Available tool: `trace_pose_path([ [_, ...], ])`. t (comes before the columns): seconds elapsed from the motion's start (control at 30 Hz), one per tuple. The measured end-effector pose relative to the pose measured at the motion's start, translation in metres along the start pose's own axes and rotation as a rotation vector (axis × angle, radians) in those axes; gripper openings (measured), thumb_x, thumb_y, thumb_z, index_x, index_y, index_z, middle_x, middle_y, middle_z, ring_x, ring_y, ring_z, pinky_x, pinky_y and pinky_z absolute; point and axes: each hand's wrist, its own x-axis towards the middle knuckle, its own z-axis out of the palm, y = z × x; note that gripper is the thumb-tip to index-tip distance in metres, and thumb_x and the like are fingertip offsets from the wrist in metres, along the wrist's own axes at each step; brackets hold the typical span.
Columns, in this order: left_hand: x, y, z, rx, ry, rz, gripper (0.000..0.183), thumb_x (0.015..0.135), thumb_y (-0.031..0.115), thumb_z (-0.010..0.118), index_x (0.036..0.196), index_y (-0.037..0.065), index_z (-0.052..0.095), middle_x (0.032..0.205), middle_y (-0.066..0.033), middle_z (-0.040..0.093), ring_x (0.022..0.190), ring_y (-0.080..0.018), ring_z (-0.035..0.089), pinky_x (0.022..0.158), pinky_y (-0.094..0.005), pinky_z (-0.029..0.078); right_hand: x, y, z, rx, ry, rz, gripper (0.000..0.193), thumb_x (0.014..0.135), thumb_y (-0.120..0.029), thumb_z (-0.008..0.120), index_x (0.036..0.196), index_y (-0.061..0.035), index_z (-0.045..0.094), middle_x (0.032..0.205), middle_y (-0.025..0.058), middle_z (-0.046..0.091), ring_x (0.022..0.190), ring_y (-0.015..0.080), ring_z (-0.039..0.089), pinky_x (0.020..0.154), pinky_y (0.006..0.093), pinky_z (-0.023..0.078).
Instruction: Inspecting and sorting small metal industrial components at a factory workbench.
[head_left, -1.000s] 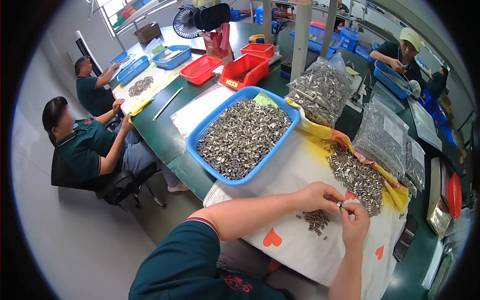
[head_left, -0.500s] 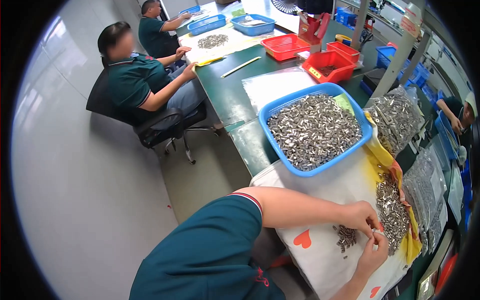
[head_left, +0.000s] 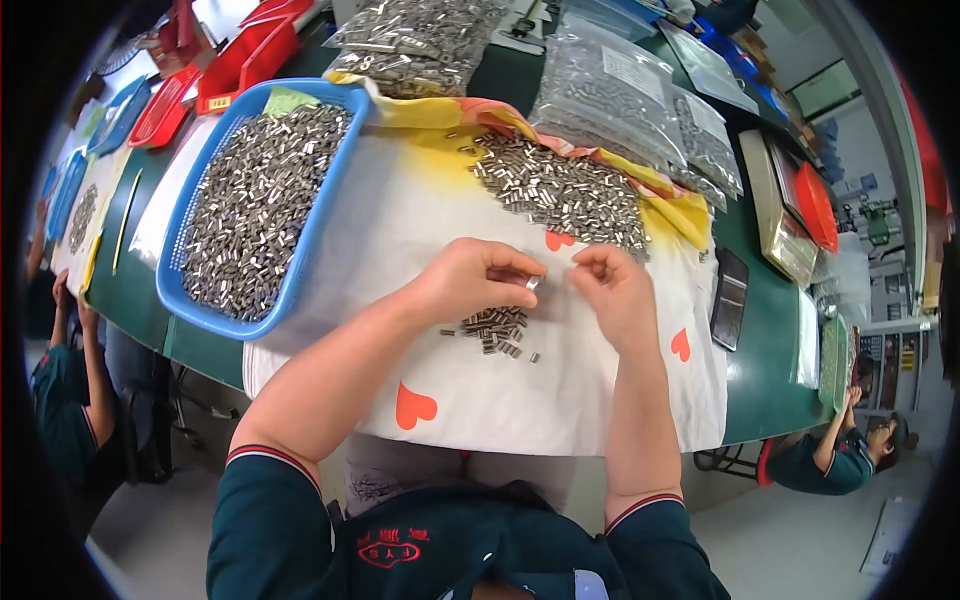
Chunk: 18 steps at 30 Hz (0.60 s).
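Between the thumb and fingers of my left hand (head_left: 478, 275) is a short, shiny metal cylinder (head_left: 533, 284). My right hand (head_left: 617, 295) is a little way to its right, thumb and fingertips pinched together; whether anything is between them is hidden. Just below my left hand lies a small pile of metal cylinders (head_left: 492, 327) on a white cloth (head_left: 540, 405) with red hearts. Beyond both hands, a larger heap of similar cylinders (head_left: 565, 190) spreads against the cloth's yellow and orange folded edge (head_left: 682, 215).
A blue basket (head_left: 172, 235) full of metal cylinders stands at the left. Clear bags of metal parts (head_left: 605, 85) lie at the back, red trays (head_left: 250, 62) at the far left. A dark phone (head_left: 730, 300) rests on the green table at the right. Co-workers sit at both sides.
My view has swung to the right, toward the cloth and both hands. The hands, close together before, are now apart, with a metal cylinder showing in the left one.
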Motion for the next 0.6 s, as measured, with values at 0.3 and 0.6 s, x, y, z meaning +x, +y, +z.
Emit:
trace_pose_path([
  [0.3,-0.01,0.003,0.001,0.1,-0.096,-0.06,0.03,0.072,0.003,0.069,0.101,0.001,0.061,0.086,-0.0017,0.063,0.074,-0.0048,0.055,0.068,-0.0201,0.047,0.042,-0.002,0.024,-0.807,0.122,-0.211,0.014,0.073,-0.016,0.061,0.079,-0.0033,0.061,0.076,0.0119,0.061,0.071,0.0266,0.059,0.064,0.0359,0.046],
  [0.6,-0.004,-0.005,-0.004,-0.05,-0.043,-0.02,0.028,0.075,0.003,0.066,0.101,-0.001,0.059,0.086,-0.0023,0.061,0.076,-0.0061,0.056,0.069,-0.0205,0.047,0.03,0.007,0.03,-0.928,0.144,-0.345,0.008,0.069,-0.01,0.058,0.072,-0.003,0.058,0.072,0.0136,0.058,0.07,0.0298,0.056,0.065,0.0383,0.044],
])
